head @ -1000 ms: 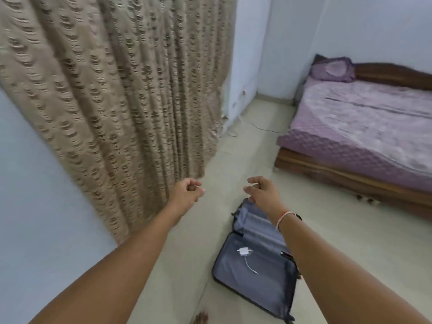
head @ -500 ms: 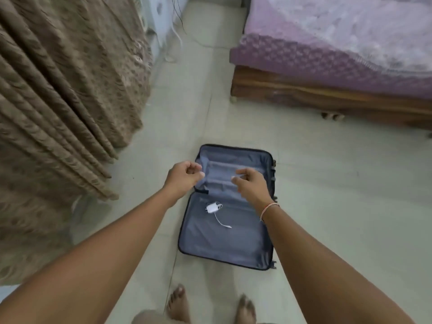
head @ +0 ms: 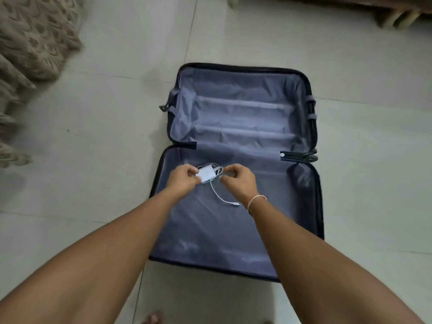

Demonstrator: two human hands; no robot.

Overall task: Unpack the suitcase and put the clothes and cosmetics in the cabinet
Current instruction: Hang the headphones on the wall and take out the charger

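Note:
A dark suitcase (head: 311,202) lies open flat on the tiled floor, both halves lined in grey-blue fabric. In the near half lies a white charger (head: 207,175) with a coiled white cable (head: 221,197) trailing toward me. My left hand (head: 183,177) pinches the charger block at its left edge. My right hand (head: 238,180) pinches the cable coil just right of the block. No clothes or cosmetics show in either half. The cabinet is out of view.
A beige patterned curtain (head: 30,43) hangs at the left and reaches the floor. Wooden bed legs (head: 397,17) show at the top right. My toes (head: 153,319) are at the bottom edge, just in front of the suitcase.
My view dropped from the room to straight over the suitcase. Both hands came down from mid-air into the near half and took hold of the charger and its cable.

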